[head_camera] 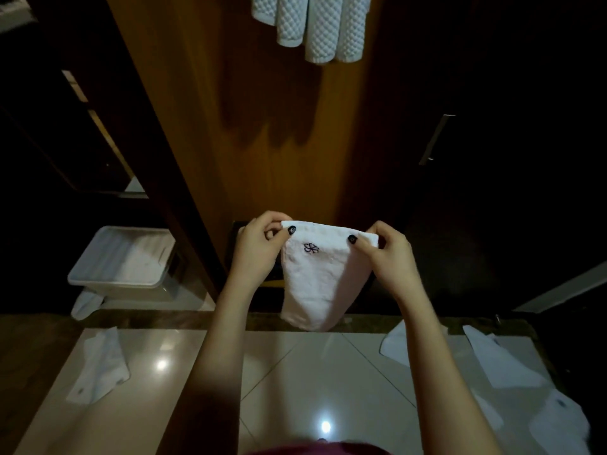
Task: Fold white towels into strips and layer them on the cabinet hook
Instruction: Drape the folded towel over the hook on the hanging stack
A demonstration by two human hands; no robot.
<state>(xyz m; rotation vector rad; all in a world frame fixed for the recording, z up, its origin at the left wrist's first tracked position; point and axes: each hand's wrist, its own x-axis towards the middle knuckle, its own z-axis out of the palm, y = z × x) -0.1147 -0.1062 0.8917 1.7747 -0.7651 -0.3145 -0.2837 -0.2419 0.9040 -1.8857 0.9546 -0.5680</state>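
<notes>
At the far left a clear plastic bin stands on the floor with pale cloth inside. A loose white towel lies on the tiles in front of it.

Further in, the left hand pinches the top left corner of the held towel, thumb on the front face and fingers curled behind. The towel hangs in the air in front of the wooden cabinet panel. Its top edge is pulled level and its body tapers down to a rounded, slightly bunched end. A small embroidered flower shows near the left corner.

High above it, waffle-textured hanging towels drape against the same panel. Their tops run out of view, so the hook itself cannot be seen.

The right hand pinches the opposite top corner in the same way. The hands are apart, each clamped on its own corner, with the cloth stretched between them.

The step in hand looks like narrowing this towel into a strip. To do it well, keep the top edge taut and level, and bring one corner across to the other so the side edges meet squarely. Let the weight of the cloth pull the fold straight. The lower part seems gathered, so a light shake or a stroke down the crease would flatten it before folding again. The strip should end up about as wide as the ones already hanging, so that it layers neatly over them.

To the right, more white towels lie spread on the floor, apparently waiting for the same treatment.
</notes>
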